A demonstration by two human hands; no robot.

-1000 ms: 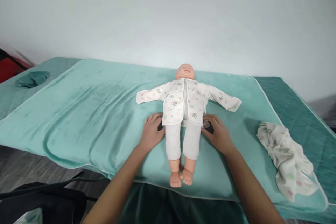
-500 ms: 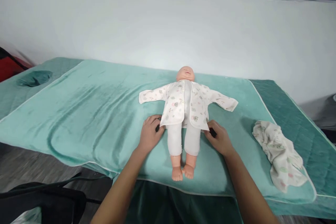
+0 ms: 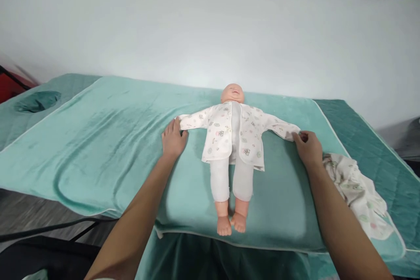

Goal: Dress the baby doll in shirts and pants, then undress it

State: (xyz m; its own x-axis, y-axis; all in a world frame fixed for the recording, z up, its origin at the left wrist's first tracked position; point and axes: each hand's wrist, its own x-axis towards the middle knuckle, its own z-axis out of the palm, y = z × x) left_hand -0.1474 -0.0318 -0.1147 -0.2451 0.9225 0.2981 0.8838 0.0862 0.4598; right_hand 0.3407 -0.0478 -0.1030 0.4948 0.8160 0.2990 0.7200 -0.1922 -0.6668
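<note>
A baby doll (image 3: 232, 93) lies on its back, feet toward me, with white cloth on its torso and legs. Over it is an open-fronted white baby jacket (image 3: 218, 133) with small printed figures, both sleeves spread sideways. At the left cuff, my left hand (image 3: 173, 139) has its fingers and thumb closed around the sleeve's end. My right hand (image 3: 308, 146) pinches the cuff of the right sleeve between thumb and fingers. The doll's hands are hidden, while its bare feet show below the leg wraps.
A crumpled printed cloth garment (image 3: 359, 197) lies right of the doll, partly behind my right forearm. The bed (image 3: 108, 140) has a green cover and a face hole (image 3: 37, 101) at the far left. A white wall (image 3: 197, 35) rises behind it. A black strap (image 3: 49, 228) hangs at lower left.
Both hands have moved from the jacket's lower hem outward and up to the sleeve cuffs. The hem is released, and the sleeve ends are now held.
</note>
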